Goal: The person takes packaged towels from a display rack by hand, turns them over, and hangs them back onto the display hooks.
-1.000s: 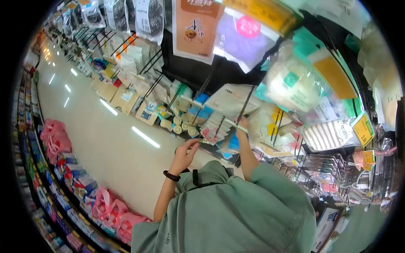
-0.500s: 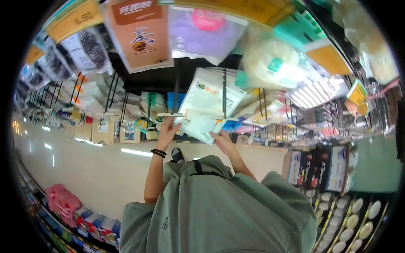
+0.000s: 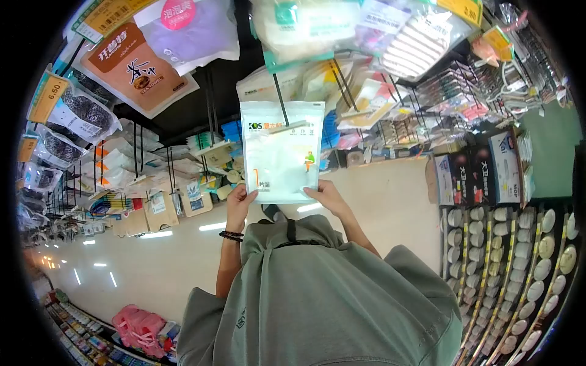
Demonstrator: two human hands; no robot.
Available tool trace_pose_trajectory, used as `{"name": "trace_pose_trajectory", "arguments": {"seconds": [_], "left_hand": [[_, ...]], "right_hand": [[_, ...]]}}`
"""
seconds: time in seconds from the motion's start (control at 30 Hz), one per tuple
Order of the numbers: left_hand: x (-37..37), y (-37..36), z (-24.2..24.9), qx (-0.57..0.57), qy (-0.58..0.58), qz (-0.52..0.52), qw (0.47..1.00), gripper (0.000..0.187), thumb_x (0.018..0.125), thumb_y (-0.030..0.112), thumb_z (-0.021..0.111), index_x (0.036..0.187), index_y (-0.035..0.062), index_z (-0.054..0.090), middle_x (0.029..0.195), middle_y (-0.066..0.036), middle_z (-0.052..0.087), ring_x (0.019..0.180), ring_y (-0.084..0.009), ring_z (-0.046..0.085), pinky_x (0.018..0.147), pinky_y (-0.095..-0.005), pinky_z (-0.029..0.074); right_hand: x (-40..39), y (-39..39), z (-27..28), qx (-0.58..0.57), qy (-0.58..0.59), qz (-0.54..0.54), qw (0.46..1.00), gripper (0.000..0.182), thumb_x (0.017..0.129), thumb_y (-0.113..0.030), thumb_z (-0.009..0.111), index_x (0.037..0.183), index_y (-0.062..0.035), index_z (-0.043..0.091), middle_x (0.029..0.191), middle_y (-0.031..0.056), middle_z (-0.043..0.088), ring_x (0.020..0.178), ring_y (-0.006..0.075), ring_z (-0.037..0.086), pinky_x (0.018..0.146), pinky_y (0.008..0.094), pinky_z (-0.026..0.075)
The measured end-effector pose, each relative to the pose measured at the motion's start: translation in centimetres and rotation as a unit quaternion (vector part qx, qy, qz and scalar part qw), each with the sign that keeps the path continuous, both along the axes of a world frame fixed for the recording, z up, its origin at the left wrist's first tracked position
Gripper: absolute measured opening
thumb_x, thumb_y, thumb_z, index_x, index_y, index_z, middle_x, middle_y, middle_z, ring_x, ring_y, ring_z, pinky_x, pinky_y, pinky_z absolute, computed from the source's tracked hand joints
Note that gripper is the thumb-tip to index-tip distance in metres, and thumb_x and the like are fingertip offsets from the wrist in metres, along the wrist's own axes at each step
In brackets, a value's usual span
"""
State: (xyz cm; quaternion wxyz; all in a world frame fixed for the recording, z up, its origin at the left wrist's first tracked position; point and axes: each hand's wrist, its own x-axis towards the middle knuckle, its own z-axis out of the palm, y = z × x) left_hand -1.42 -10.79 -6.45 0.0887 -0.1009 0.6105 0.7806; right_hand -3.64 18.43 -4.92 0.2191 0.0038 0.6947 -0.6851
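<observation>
A white flat packet point(image 3: 281, 161) with a KOS logo, orange lettering and a small green-and-orange figure faces me, almost upright. My left hand point(image 3: 240, 204), wearing a dark beaded bracelet at the wrist, pinches its lower left corner with the thumb on the front. At the lower right corner my right hand point(image 3: 330, 196) grips it the same way. A black display hook point(image 3: 279, 97) ends in a pale tag holder point(image 3: 287, 127) that overlaps the top of the packet. Behind the packet hangs more pale packaging point(image 3: 268, 84).
Bagged goods hang above, among them a brown towel pack point(image 3: 137, 67) and a purple bag point(image 3: 189, 33). Hooks with more packs line both sides. Dark boxes point(image 3: 470, 174) stand at right, above racks of white dishes point(image 3: 531, 293). A pink bundle point(image 3: 139, 329) lies lower left.
The packet was tilted and lay partly behind the hooks' tag holders; it now stands straighter and faces me. Both hands keep hold of its lower corners. The view has turned.
</observation>
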Motion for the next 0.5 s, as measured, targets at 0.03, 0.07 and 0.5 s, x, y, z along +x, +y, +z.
{"name": "trace_pose_trajectory", "arguments": {"seconds": [0.03,0.07,0.5], "left_hand": [[0.6,0.2,0.4,0.005,-0.006,0.0,1.0,0.013,0.091,0.002,0.063,0.104,0.0003,0.062,0.098,-0.004,0.07,0.089,-0.0091,0.062,0.082,-0.0249,0.047],[1.1,0.3,0.8,0.01,-0.01,0.0,1.0,0.013,0.091,0.001,0.062,0.104,0.0005,0.062,0.099,-0.004,0.07,0.09,-0.0093,0.062,0.083,-0.0253,0.047],[7.9,4.3,8.7,-0.032,-0.059,-0.009,0.998,0.034,0.095,0.01,0.061,0.127,-0.0004,0.054,0.114,-0.007,0.066,0.1,-0.012,0.063,0.083,-0.0276,0.052]], "right_hand": [[0.5,0.2,0.2,0.005,0.001,0.009,1.0,0.03,0.092,-0.02,0.068,0.111,0.0037,0.068,0.093,0.0021,0.069,0.081,0.0072,0.058,0.072,0.0248,0.048],[0.9,0.6,0.4,0.011,0.003,0.018,1.0,0.03,0.093,-0.019,0.067,0.111,0.0044,0.068,0.094,0.0032,0.069,0.082,0.008,0.059,0.073,0.0257,0.049],[10.9,3.6,3.6,-0.069,-0.035,0.108,0.991,0.033,0.092,-0.014,0.067,0.121,0.0006,0.063,0.101,0.0016,0.068,0.087,0.0056,0.058,0.074,0.0242,0.049]]}}
